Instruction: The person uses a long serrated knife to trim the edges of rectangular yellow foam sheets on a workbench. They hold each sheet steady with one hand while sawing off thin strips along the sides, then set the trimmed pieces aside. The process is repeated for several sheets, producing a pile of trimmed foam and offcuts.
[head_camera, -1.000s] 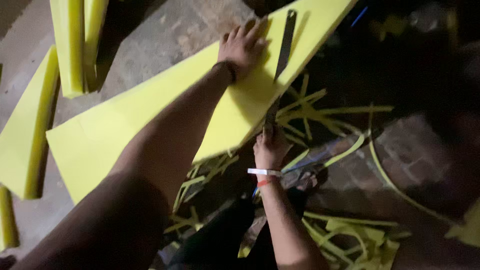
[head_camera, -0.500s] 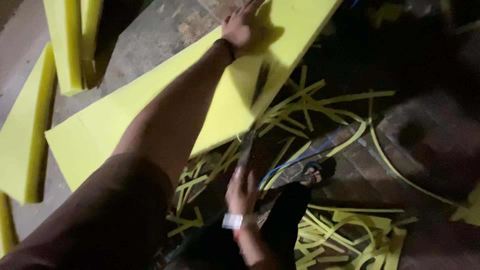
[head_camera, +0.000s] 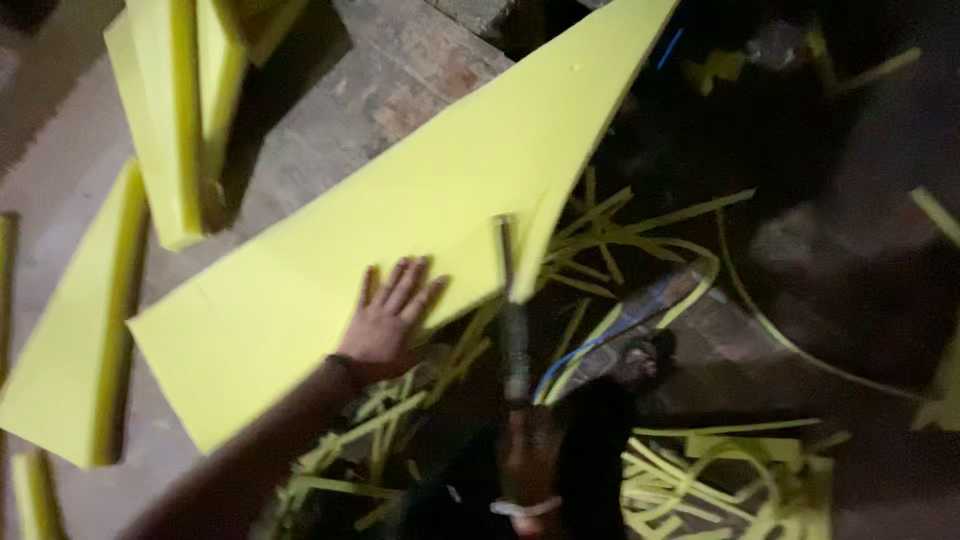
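Left hand (head_camera: 388, 318) flat, fingers spread, pressing the yellow foam sheet (head_camera: 400, 240) at frame centre. Right hand (head_camera: 528, 455), lower centre, blurred, seems closed on the long knife (head_camera: 510, 310) entering the sheet's lower edge. Risk: blade slips toward the left fingers or the sandalled foot (head_camera: 640, 360). No containers; 1 litter of foam strips (head_camera: 700, 470) at lower right.

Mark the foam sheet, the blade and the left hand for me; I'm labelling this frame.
foam sheet (head_camera: 400, 230), head view, middle of its top face
blade (head_camera: 512, 330), head view, mid-length
left hand (head_camera: 388, 320), head view, back of the hand
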